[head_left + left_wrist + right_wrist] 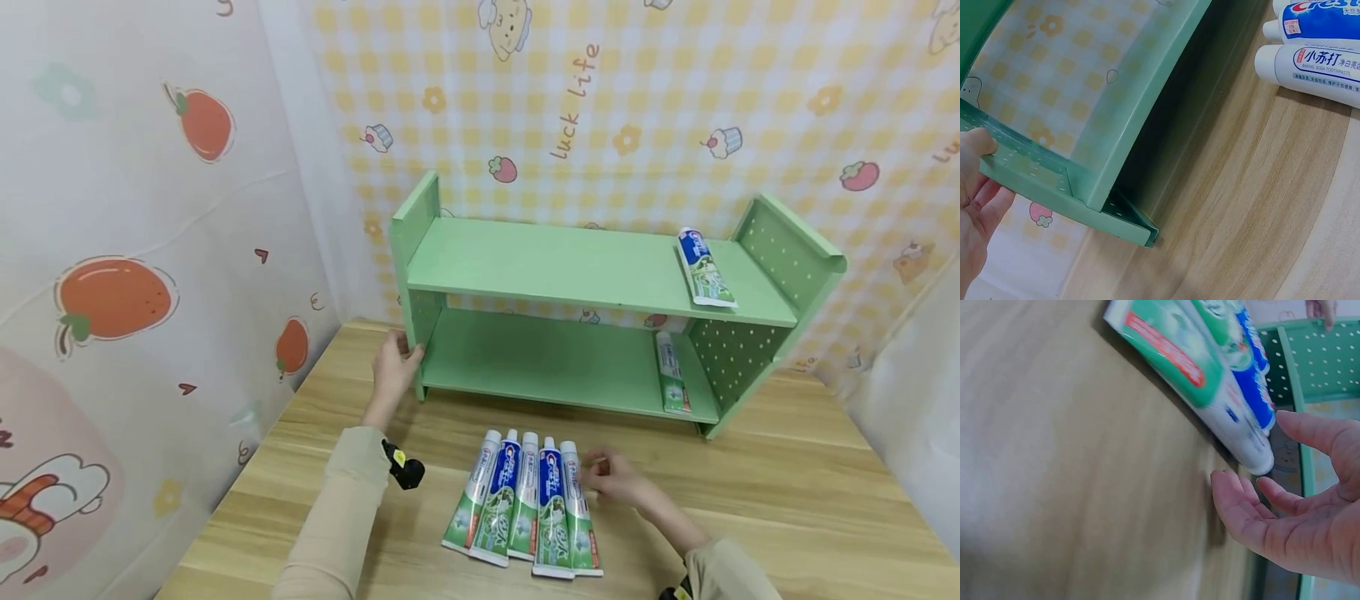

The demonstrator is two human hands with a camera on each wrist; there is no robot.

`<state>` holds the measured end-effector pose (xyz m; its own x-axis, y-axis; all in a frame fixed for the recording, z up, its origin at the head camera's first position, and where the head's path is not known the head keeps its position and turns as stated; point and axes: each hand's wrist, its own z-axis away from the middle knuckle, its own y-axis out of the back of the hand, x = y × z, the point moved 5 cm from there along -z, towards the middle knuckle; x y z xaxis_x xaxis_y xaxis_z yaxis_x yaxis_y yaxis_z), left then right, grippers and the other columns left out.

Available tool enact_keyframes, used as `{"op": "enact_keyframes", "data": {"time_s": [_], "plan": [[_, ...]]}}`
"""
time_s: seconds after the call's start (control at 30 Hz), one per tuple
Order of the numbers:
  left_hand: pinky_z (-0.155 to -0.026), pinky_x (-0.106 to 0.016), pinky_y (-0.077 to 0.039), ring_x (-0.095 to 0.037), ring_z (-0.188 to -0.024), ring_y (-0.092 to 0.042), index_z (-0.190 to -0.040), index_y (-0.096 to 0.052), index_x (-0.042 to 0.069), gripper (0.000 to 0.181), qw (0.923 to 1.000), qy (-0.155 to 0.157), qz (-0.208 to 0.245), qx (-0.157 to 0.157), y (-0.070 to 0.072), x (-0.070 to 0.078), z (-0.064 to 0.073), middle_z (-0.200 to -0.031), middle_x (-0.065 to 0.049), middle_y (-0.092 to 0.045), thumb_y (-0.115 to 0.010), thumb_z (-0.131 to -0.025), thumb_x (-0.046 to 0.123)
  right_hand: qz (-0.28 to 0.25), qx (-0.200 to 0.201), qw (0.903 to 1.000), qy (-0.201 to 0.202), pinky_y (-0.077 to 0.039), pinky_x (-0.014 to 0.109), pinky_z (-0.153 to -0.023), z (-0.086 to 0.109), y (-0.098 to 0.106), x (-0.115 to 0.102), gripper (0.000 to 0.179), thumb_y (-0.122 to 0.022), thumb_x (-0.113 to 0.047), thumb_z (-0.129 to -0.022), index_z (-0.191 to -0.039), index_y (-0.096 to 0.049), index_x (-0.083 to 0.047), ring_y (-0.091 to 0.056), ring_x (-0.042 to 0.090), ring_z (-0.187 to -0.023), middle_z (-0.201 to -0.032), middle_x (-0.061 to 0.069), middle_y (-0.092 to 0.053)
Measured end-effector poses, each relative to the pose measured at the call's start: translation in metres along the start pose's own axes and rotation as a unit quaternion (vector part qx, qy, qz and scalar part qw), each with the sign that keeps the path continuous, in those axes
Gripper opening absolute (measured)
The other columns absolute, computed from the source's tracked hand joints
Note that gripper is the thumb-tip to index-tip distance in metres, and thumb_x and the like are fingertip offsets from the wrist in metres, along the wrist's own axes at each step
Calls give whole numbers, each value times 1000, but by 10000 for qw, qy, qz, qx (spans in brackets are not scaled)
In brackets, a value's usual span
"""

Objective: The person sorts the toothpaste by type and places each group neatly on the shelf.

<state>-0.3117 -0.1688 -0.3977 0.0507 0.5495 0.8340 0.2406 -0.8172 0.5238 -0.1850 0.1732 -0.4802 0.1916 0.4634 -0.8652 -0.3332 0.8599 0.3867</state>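
Note:
My left hand [393, 367] grips the left side panel of a green two-tier shelf [525, 260], thumb on one face and fingers on the other in the left wrist view. Several toothpaste tubes lie side by side on the table in front of the shelf, caps toward it. Blue-and-green Crest tubes [552, 517] alternate with white-and-green baking soda ones. At the cap of the rightmost white-and-green toothpaste tube [581, 525] is my right hand [1291, 500], its thumb and fingers spread apart with nothing gripped between them.
One Crest tube [705, 268] lies on the upper tier near the right end. Below it, a white-and-green tube [671, 373] rests on the lower tier. The wooden table [817, 492] meets patterned cloth walls at the left and back.

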Motion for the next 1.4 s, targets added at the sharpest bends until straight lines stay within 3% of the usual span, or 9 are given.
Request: {"op": "enact_keyframes", "data": {"time_s": [0.2,0.43,0.73,1.03,1.23,1.4], "plan": [[-90,-45,-48,-36,-107,-56,-115,-47,-5,34,10000,91,9,-35,-1,-2,1,-116,-24,-56,-54,-90,17,-193,-63,9998,-51,-55,31,-65,0,-15,5,58,-67,-7,-77,-119,-36,16,-54,17,-74,-90,16,-54],[-89,-44,-50,-36,-107,-56,-116,-46,-5,34,9999,136,17,-47,0,-5,3,-115,-25,-56,-54,-90,16,-46,21,10000,-32,-54,31,-69,-1,-22,7,65,-72,1,-66,-118,-36,17,-55,19,-77,-92,18,-55],[-88,-43,-50,-36,-107,-57,-115,-47,-5,33,9999,142,20,-41,2,-7,5,-115,-25,-57,-55,-90,16,79,-19,9999,102,-53,29,-58,2,-29,6,52,-70,1,-69,-110,-42,17,-53,16,-67,-80,14,-56],[-87,-45,-50,-37,-104,-57,-114,-47,-6,33,9999,13,-109,-4,3,-5,6,-112,-26,-57,-54,-90,15,533,436,9976,-11,-51,27,-51,8,-33,4,46,-69,-1,-70,-105,-43,12,-52,16,-62,-76,12,-55],[-87,-45,-50,-37,-105,-57,-114,-47,-5,33,9999,22,-119,-7,1,-3,4,-112,-25,-57,-54,-90,16,1118,848,9896,312,-52,26,-55,7,-33,0,45,-68,-1,-71,-107,-44,12,-58,18,-69,-83,15,-60],[-87,-45,-50,-37,-105,-57,-114,-47,-5,32,10000,-21,-90,10,0,-2,2,-113,-25,-57,-54,-90,15,625,706,9951,309,-54,28,-55,6,-29,2,48,-65,-1,-75,-112,-39,16,-58,18,-68,-83,18,-59]]}}
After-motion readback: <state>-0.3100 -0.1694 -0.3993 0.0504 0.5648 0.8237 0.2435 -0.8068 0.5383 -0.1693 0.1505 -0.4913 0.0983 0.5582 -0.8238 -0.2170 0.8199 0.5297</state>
